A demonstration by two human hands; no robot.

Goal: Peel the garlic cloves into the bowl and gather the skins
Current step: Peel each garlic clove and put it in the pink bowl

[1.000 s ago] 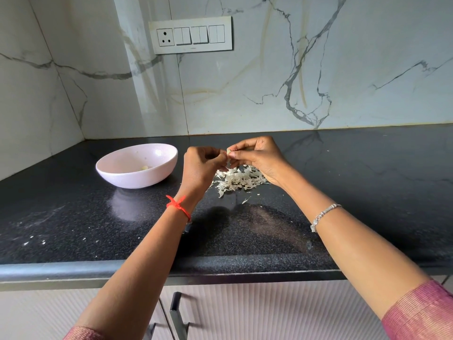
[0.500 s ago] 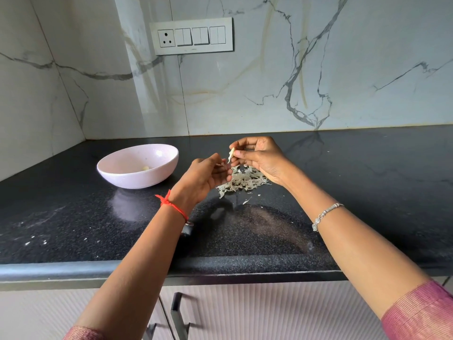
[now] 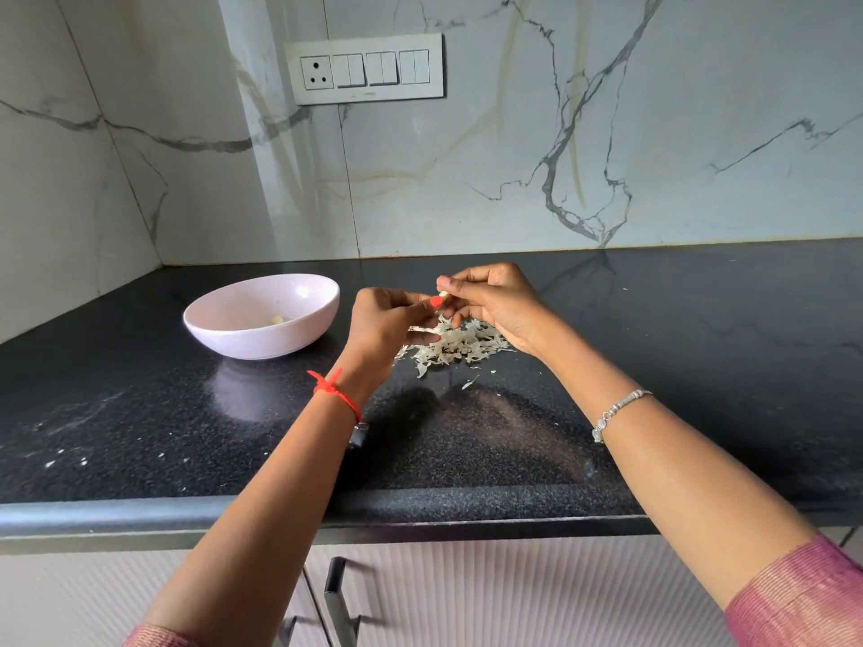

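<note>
A small garlic clove [image 3: 443, 295] is pinched between the fingertips of my right hand [image 3: 495, 303], raised above the counter. My left hand [image 3: 385, 326] is right beside it, its thumb tip at the clove and its fingers curled; a thin strip of skin [image 3: 422, 329] shows at its fingers. Below both hands lies a pile of papery garlic skins [image 3: 460, 350] on the black counter. To the left stands a pale pink bowl [image 3: 299, 338] with one peeled clove [image 3: 276, 320] inside.
The black granite counter [image 3: 654, 366] runs to a marble wall at the back and left. A switch panel [image 3: 369, 70] is on the wall. Small skin flecks [image 3: 65, 459] lie near the front left edge. Cabinet handles [image 3: 338, 600] are below the counter.
My left hand dropped away from the clove half a second ago, then came back up to it. The right hand kept the clove almost still.
</note>
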